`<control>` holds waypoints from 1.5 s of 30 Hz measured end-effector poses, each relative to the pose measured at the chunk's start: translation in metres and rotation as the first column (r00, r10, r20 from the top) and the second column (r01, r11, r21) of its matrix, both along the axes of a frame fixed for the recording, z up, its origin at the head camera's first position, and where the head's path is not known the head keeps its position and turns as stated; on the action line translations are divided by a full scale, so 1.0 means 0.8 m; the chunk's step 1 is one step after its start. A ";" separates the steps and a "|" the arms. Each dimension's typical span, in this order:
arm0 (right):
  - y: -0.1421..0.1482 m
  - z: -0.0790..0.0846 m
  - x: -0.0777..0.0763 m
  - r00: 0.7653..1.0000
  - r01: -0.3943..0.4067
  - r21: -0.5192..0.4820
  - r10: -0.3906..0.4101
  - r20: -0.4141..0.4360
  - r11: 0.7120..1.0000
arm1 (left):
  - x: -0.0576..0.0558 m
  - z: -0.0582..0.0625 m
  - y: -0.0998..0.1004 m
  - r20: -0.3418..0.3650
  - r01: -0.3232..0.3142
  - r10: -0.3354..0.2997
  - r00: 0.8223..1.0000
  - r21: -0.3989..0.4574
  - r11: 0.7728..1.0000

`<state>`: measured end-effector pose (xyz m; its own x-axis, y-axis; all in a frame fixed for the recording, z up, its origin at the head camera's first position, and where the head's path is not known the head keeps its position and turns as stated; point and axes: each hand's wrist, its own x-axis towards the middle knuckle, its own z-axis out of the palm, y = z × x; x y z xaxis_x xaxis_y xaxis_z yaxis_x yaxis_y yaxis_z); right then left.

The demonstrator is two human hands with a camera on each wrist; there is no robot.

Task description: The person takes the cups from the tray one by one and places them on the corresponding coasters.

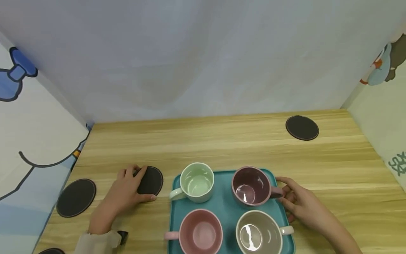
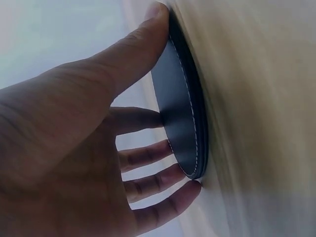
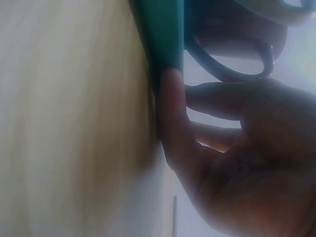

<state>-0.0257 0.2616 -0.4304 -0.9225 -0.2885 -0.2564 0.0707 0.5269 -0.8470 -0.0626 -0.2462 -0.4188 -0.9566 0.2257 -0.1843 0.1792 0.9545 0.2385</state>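
My left hand (image 1: 128, 190) spans a round black coaster (image 1: 151, 181) on the table. In the left wrist view the thumb is at one edge of the coaster (image 2: 180, 108) and the fingertips at the opposite side; its rim is stitched and looks layered. My right hand (image 1: 301, 203) grips the right edge of a teal tray (image 1: 225, 208), beside the handle of a purple mug (image 1: 248, 187). The tray also carries a green mug (image 1: 197, 183), a pink mug (image 1: 201, 231) and a beige mug (image 1: 258, 233). In the right wrist view, fingers meet the tray's side (image 3: 165, 39).
More black coasters lie around: one at the left (image 1: 76, 197), another at the back right (image 1: 302, 127), and one cut off at the bottom left (image 1: 52, 251). Behind the wooden table (image 1: 203, 141) hangs a pale curtain (image 1: 203, 63); printed panels flank both sides.
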 end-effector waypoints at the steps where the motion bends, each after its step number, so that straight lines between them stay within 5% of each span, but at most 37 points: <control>1: -0.001 0.000 0.000 1.000 -0.001 -0.003 0.001 -0.004 1.000 | -0.003 0.000 0.001 -0.004 0.009 -0.009 1.000 0.003 1.000; 15: 0.000 0.001 -0.004 1.000 -0.006 -0.012 0.006 -0.011 1.000 | -0.050 0.010 0.021 -0.031 0.165 -0.164 0.986 0.029 0.986; 24: 0.000 -0.003 -0.003 1.000 -0.004 -0.016 0.003 -0.014 1.000 | -0.099 0.003 0.051 0.008 0.210 -0.211 0.977 0.071 0.975; 34: 0.001 -0.004 -0.002 1.000 -0.002 -0.018 0.002 0.001 1.000 | -0.145 -0.004 0.078 0.006 0.312 -0.314 0.949 0.095 0.945; 45: 0.002 -0.004 -0.002 1.000 -0.004 -0.036 0.004 0.005 0.999 | -0.186 0.004 0.117 0.045 0.400 -0.400 0.916 0.006 0.917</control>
